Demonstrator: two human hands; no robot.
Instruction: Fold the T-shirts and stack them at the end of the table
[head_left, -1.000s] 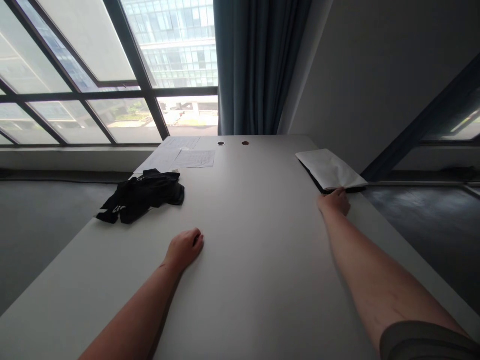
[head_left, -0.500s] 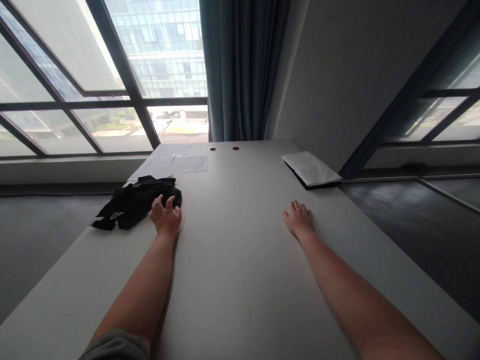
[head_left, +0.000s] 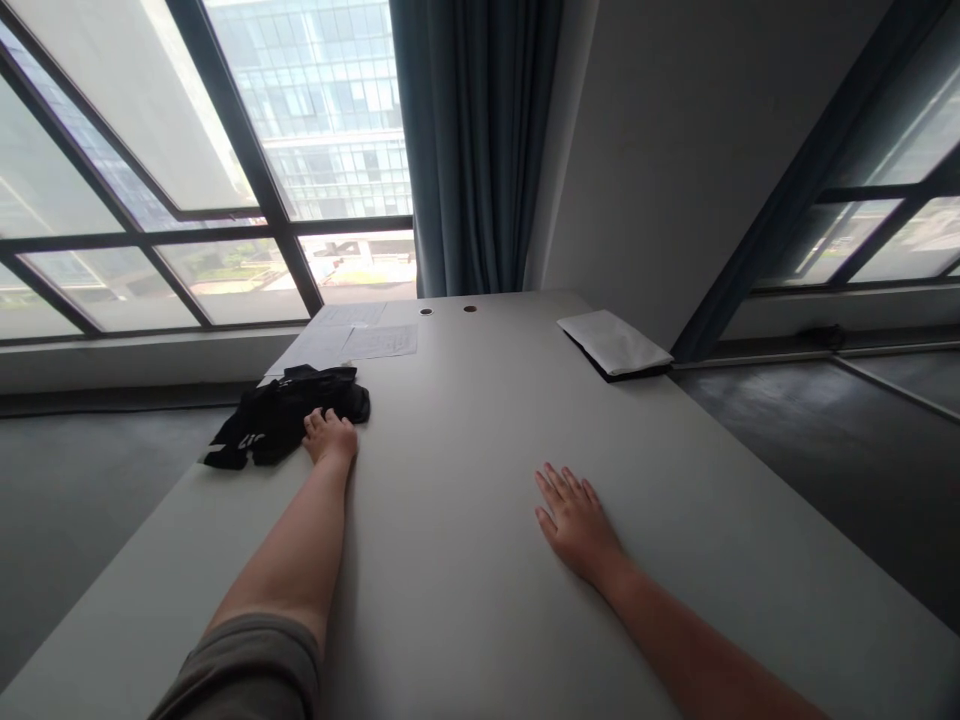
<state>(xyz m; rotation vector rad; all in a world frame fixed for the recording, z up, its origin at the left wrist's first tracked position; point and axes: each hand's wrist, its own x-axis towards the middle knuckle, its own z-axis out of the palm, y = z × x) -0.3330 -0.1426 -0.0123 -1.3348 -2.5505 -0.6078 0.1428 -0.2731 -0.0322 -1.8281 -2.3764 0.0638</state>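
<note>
A crumpled black cloth [head_left: 281, 410] with small white marks lies on the left part of the white table [head_left: 457, 590]. My left hand [head_left: 331, 436] rests at its near right edge, fingers a little apart and bent, with their tips touching the fabric; the thumb is hard to see. On the bare tabletop right of centre, my right hand [head_left: 576, 522] lies palm down with its fingers spread, holding nothing.
Printed paper sheets [head_left: 381, 341] lie beyond the cloth. A white, flat item [head_left: 615, 342] with a black underside sits near the right edge. Two round holes are at the far end, before a blue curtain [head_left: 476, 150] and windows.
My left hand has come down onto the cloth, its fingers less raised. My right hand has moved nearer to me and slightly left. The view has shifted a little.
</note>
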